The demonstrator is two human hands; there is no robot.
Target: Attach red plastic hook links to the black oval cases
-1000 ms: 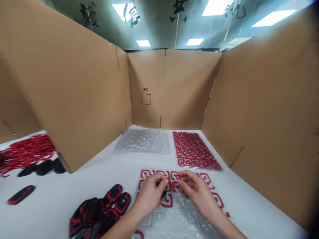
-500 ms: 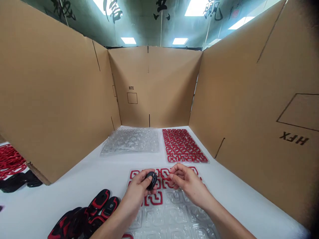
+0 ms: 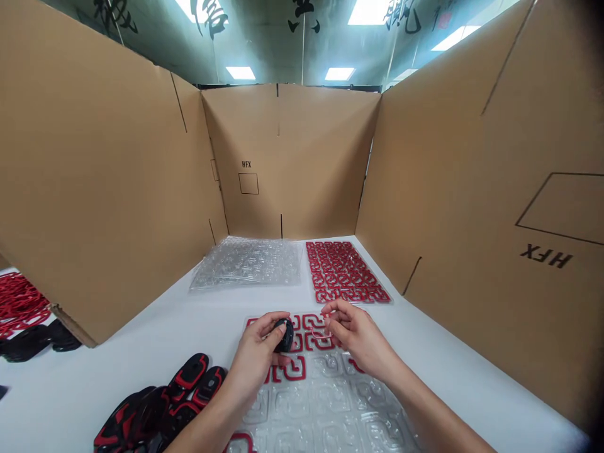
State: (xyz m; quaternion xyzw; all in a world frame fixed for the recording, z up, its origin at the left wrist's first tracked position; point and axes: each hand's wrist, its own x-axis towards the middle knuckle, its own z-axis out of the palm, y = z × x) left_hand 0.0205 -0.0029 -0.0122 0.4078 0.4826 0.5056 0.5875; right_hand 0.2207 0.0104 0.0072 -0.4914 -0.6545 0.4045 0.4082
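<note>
My left hand [image 3: 262, 345] grips a small black oval shell [image 3: 285, 336] with the thumb across its face. Between the fingertips of my right hand [image 3: 353, 327] is a thin red curved strip [image 3: 321, 335], a short gap away from the shell. Both hands hover over the upper part of a clear plastic tray [image 3: 325, 409]. Red curved strips [image 3: 295, 369] fill moulded pockets in its far rows, and many nearer pockets hold nothing. To the left of my left forearm lies a pile of black shells with red inlays [image 3: 189, 377].
Farther back, stacked clear trays [image 3: 248, 264] lie beside a tray full of red strips [image 3: 346, 274]. Cardboard walls [image 3: 292, 157] enclose the white table [image 3: 165, 327] at the left, back and right. Loose red strips [image 3: 21, 305] and black parts [image 3: 40, 340] lie outside the left wall.
My right hand has drawn slightly away from the shell, and the red strip in its fingers shows more clearly. The shell has turned more edge-on in my left hand. The view has shifted slightly.
</note>
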